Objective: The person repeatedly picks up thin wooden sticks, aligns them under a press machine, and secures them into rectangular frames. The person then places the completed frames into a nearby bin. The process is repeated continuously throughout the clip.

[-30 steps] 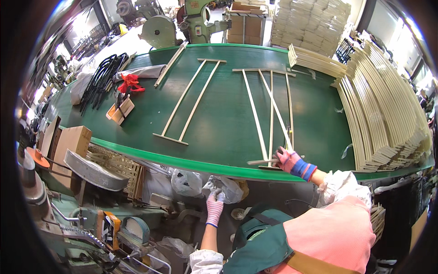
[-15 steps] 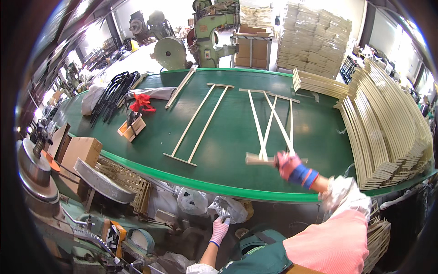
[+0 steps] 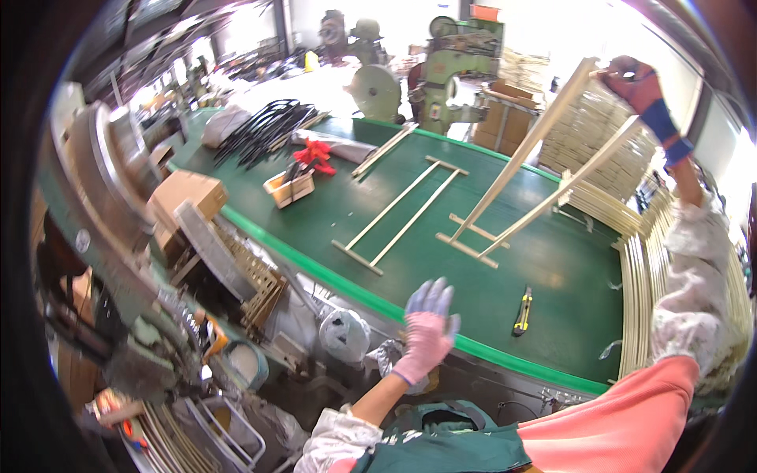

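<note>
My right hand (image 3: 637,91), in a red and blue glove, is raised at the upper right, closed around the upper end of a cream-coloured bar frame (image 3: 516,162). The frame slants down from it, and its two lower crossbars meet the green table. My left hand (image 3: 427,329), in a pink glove with greyish fingers, is empty and spread over the table's near edge. A second cream frame (image 3: 404,213) lies flat left of the raised one. To the right of my left hand, a yellow and black utility knife (image 3: 523,314) rests on the green surface (image 3: 441,288).
Stacked cream frames (image 3: 635,292) line the right end of the table. Toward the far left are black curved bars (image 3: 264,130), a small box (image 3: 289,189) and red cloth (image 3: 317,156). Green machinery (image 3: 445,79) stands behind; a large metal machine (image 3: 106,181) is close on my left.
My right hand has risen up and right, lifting the frame's near end off the table. The utility knife now shows. My left hand has moved up to the table edge, and the view has turned.
</note>
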Demonstrator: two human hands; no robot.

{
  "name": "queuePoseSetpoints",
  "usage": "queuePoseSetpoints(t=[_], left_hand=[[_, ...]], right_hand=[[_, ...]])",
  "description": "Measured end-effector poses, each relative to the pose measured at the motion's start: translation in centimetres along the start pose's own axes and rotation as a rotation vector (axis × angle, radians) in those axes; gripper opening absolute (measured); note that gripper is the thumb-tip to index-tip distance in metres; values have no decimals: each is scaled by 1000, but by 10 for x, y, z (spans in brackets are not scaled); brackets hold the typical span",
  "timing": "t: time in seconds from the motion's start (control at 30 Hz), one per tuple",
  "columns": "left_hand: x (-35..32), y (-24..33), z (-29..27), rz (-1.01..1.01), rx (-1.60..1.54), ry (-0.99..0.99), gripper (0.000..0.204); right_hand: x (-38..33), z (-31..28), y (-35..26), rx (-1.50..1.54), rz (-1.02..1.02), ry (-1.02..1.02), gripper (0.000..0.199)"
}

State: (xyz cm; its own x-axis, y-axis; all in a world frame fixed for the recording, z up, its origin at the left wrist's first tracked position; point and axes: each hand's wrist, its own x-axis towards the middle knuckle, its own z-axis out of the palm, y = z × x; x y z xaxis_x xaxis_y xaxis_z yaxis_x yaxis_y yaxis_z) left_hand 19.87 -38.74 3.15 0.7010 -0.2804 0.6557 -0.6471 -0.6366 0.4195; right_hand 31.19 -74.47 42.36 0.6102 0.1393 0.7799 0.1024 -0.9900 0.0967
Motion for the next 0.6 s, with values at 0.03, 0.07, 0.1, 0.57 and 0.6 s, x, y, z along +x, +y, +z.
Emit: queuePoseSetpoints(t=[0.03,0.07,0.1,0.57,0.6], left_hand=[[13,21,-10,12,-15,31,56],[23,40,-21,11,-23,56,60],[32,56,-32,20,-17,119,63],[-101,41,-191,-341,-185,881,71],[-117,32,-199,-411,-224,900,64]], right_hand=[[-1,-12,-1,21,-3,29,44],[-5,-21,-6,73,50,-38,41],[-12,-29,-14,150,52,-55,38],[-186,-3,-389,1454,-95,-1120,20],[-210,13,-434,1361,-604,-745,14]])
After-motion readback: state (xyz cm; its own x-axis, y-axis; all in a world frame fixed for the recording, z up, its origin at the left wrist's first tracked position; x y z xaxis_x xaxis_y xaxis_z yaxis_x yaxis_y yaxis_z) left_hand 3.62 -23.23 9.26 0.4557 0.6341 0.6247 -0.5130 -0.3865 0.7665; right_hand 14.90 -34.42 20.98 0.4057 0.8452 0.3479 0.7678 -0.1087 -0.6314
